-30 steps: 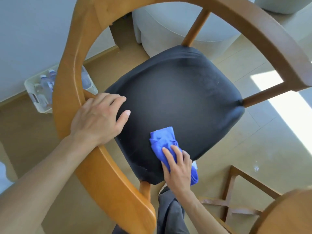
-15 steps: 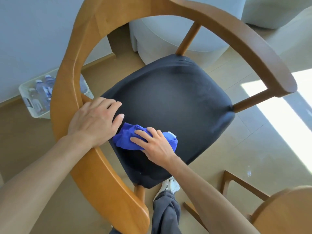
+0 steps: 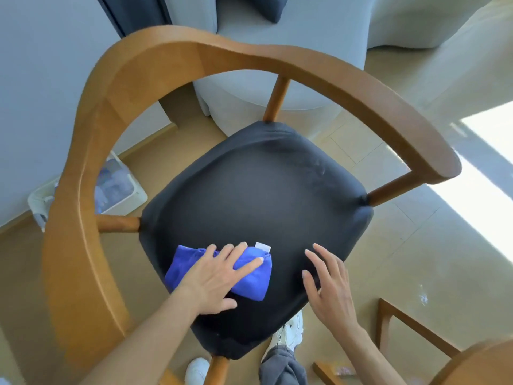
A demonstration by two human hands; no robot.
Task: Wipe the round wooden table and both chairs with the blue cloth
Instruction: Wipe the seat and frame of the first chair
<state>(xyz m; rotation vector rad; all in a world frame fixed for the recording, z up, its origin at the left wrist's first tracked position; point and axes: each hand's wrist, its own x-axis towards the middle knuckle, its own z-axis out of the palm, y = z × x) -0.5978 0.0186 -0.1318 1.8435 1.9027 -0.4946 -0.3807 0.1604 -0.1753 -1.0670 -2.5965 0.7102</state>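
Observation:
A wooden armchair with a curved back rail (image 3: 83, 218) and a black padded seat (image 3: 263, 195) fills the view. The folded blue cloth (image 3: 249, 283), with a white tag, lies on the near-left part of the seat. My left hand (image 3: 216, 276) lies flat on top of the cloth and presses it onto the seat. Just right of it, my right hand (image 3: 330, 284) hovers over the seat's near edge with its fingers spread and holds nothing. A curved edge of the round wooden table (image 3: 477, 365) shows at the bottom right.
A white box of water bottles (image 3: 122, 190) stands on the floor by the wall, behind the chair's rail. A grey upholstered seat (image 3: 277, 51) stands beyond the chair. A wooden frame (image 3: 402, 326) rises from the floor under the table. My shoes (image 3: 288, 332) are under the seat's front.
My left hand left the chair's rail and came down onto the cloth. My right hand let the cloth go and moved off to the right. The view tilted up.

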